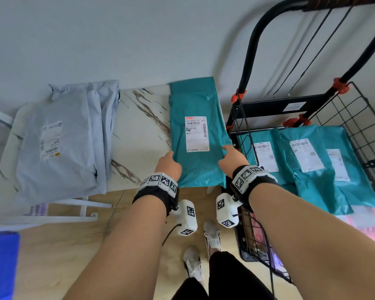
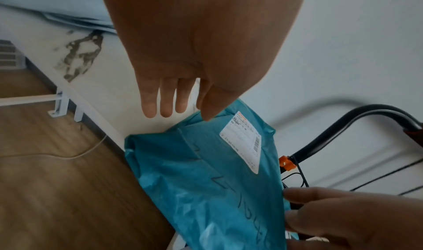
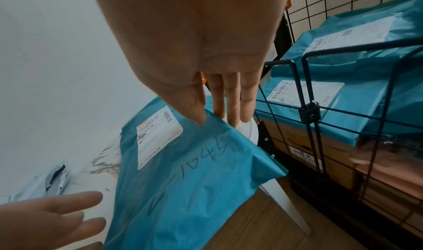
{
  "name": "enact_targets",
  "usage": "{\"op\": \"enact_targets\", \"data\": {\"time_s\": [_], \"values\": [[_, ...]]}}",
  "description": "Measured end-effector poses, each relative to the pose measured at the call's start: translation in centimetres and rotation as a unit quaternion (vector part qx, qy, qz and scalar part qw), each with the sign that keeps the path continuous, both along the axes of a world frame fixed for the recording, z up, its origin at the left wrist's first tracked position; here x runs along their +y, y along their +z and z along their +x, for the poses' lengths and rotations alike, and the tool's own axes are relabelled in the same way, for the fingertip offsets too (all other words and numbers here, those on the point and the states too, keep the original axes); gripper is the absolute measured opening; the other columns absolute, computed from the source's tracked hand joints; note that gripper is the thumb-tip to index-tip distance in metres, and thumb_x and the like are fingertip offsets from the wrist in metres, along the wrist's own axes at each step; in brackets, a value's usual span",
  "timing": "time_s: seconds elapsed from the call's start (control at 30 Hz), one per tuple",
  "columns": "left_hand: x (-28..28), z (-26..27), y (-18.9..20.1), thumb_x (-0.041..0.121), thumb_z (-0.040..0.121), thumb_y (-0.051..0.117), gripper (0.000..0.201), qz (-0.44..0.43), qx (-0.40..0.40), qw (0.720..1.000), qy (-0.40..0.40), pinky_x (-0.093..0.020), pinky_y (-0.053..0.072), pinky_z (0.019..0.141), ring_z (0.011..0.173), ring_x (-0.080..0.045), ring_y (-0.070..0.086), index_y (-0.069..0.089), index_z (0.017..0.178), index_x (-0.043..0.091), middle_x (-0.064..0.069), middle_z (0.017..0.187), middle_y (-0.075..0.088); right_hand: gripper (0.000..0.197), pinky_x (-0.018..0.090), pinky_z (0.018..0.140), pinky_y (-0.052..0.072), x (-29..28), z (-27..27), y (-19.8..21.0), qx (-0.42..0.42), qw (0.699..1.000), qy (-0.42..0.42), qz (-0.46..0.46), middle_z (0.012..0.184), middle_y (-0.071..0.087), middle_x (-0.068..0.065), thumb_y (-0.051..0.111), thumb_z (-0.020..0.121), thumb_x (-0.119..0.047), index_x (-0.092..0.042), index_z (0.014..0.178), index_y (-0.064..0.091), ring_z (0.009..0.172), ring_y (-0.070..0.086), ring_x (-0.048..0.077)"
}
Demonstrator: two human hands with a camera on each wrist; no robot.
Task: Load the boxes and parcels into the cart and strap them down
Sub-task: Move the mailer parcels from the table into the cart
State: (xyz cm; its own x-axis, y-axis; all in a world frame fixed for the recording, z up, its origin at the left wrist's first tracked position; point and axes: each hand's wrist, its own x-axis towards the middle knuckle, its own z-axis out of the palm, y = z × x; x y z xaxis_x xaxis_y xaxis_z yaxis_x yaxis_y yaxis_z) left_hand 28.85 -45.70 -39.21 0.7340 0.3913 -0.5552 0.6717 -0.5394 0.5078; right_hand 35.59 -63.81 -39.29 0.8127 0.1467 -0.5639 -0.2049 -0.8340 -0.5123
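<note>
A teal parcel (image 1: 195,135) (image 2: 206,172) (image 3: 183,172) with a white label lies on the marble table (image 1: 139,118), its near end hanging over the table's edge. My left hand (image 1: 168,163) (image 2: 181,107) is at its left edge, fingers straight on the table and thumb touching the edge. My right hand (image 1: 232,158) (image 3: 215,116) pinches the right edge, thumb on top. The black wire cart (image 1: 359,109) (image 3: 309,109) stands right of the table, holding several teal parcels (image 1: 307,165) (image 3: 366,54).
Grey parcels (image 1: 59,139) lie piled on the table's left half. Black cords (image 1: 307,46) hang from the cart's handle (image 1: 253,50). Under the cart's teal parcels are a cardboard box (image 3: 297,145) and pink parcels (image 1: 368,221). A blue object (image 1: 0,263) sits on the floor at left.
</note>
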Motion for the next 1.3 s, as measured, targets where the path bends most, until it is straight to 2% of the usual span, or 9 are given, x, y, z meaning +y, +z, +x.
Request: {"op": "enact_targets", "data": {"time_s": [0.13, 0.27, 0.33, 0.43, 0.67, 0.83, 1.0, 1.1, 1.3], "values": [[-0.1, 0.7, -1.1, 0.003, 0.087, 0.048, 0.05, -0.029, 0.013, 0.999, 0.024, -0.032, 0.044, 0.095, 0.117, -0.03, 0.054, 0.045, 0.136, 0.012, -0.01, 0.134, 0.055, 0.056, 0.032, 0.067, 0.055, -0.1, 0.6, -0.9, 0.01, 1.0, -0.007, -0.001, 0.116, 0.062, 0.007, 0.048, 0.087, -0.009, -0.022, 0.141, 0.039, 0.083, 0.063, 0.022], [0.0, 0.8, -0.7, 0.011, 0.093, 0.053, 0.058, -0.044, 0.03, 0.996, 0.068, -0.031, 0.032, 0.108, 0.136, -0.028, 0.039, 0.032, 0.147, 0.006, -0.01, 0.15, 0.037, 0.026, 0.038, 0.083, 0.056, 0.1, 0.8, -1.2, 0.024, 0.998, 0.047, -0.017, 0.106, 0.066, 0.009, 0.058, 0.084, -0.01, -0.009, 0.11, 0.062, 0.092, 0.064, 0.025], [-0.2, 0.6, -0.6, 0.016, 0.092, 0.056, 0.052, -0.06, 0.032, 0.995, 0.071, -0.035, 0.036, 0.108, 0.13, -0.029, 0.046, 0.042, 0.141, 0.005, -0.013, 0.145, 0.044, 0.022, 0.038, 0.085, 0.055, 0.2, 0.5, -1.0, 0.029, 0.997, 0.071, -0.024, 0.104, 0.066, 0.011, 0.06, 0.083, -0.007, -0.005, 0.104, 0.064, 0.093, 0.063, 0.027], [-0.8, -0.1, -0.1, 0.016, 0.089, 0.059, 0.036, -0.111, -0.002, 0.991, 0.08, -0.04, 0.047, 0.099, 0.11, -0.029, 0.061, 0.06, 0.125, 0.01, -0.009, 0.125, 0.064, 0.023, 0.035, 0.083, 0.054, -0.1, -0.2, -0.8, 0.018, 0.995, 0.093, -0.028, 0.103, 0.065, 0.011, 0.059, 0.082, -0.002, -0.005, 0.104, 0.063, 0.096, 0.062, 0.028], [-1.7, -1.8, 1.2, 0.013, 0.082, 0.067, 0.021, -0.141, -0.052, 0.984, 0.099, -0.043, 0.054, 0.09, 0.097, -0.029, 0.066, 0.071, 0.103, 0.009, -0.01, 0.106, 0.071, 0.038, 0.029, 0.078, 0.051, -1.6, -2.8, 0.8, -0.011, 0.997, 0.072, -0.006, 0.109, 0.062, 0.003, 0.057, 0.085, -0.001, -0.02, 0.116, 0.066, 0.094, 0.06, 0.023], [-2.9, -2.8, 2.5, 0.014, 0.077, 0.071, 0.013, -0.16, -0.092, 0.978, 0.096, -0.044, 0.055, 0.087, 0.089, -0.029, 0.068, 0.072, 0.088, 0.008, -0.012, 0.096, 0.073, 0.035, 0.02, 0.051, 0.035, -3.4, -5.2, 2.2, -0.061, 0.998, 0.03, -0.012, 0.078, 0.056, -0.001, 0.054, 0.079, 0.003, -0.027, 0.062, 0.048, 0.074, 0.055, 0.022], [-4.9, -3.1, 3.5, 0.006, 0.074, 0.068, 0.006, -0.078, -0.081, 0.994, -0.003, -0.027, 0.039, 0.06, 0.066, -0.02, 0.049, 0.062, 0.072, 0.002, -0.009, 0.072, 0.055, 0.028, 0.022, 0.055, 0.035, -6.0, -7.4, 4.0, -0.096, 0.994, -0.044, -0.02, 0.068, 0.05, -0.002, 0.047, 0.074, 0.006, -0.019, 0.063, 0.046, 0.071, 0.052, 0.025], [-6.8, -3.2, 4.0, 0.003, 0.074, 0.065, 0.032, -0.06, -0.093, 0.993, -0.046, -0.025, 0.027, 0.051, 0.058, -0.018, 0.04, 0.043, 0.053, 0.011, -0.005, 0.061, 0.045, 0.026, 0.023, 0.055, 0.037, -8.1, -8.0, 4.7, -0.1, 0.992, -0.078, -0.025, 0.072, 0.053, 0.0, 0.047, 0.075, 0.004, -0.021, 0.068, 0.048, 0.074, 0.053, 0.025], [-11.9, -2.4, 4.7, 0.002, 0.08, 0.065, 0.031, -0.08, -0.095, 0.991, -0.055, -0.023, 0.039, 0.049, 0.042, -0.012, 0.052, 0.047, 0.059, 0.017, -0.009, 0.063, 0.056, 0.026, 0.023, 0.051, 0.035, -12.8, -8.5, 5.9, -0.098, 0.987, -0.123, -0.039, 0.085, 0.059, 0.005, 0.045, 0.079, 0.001, -0.022, 0.086, 0.055, 0.073, 0.054, 0.025]]}}
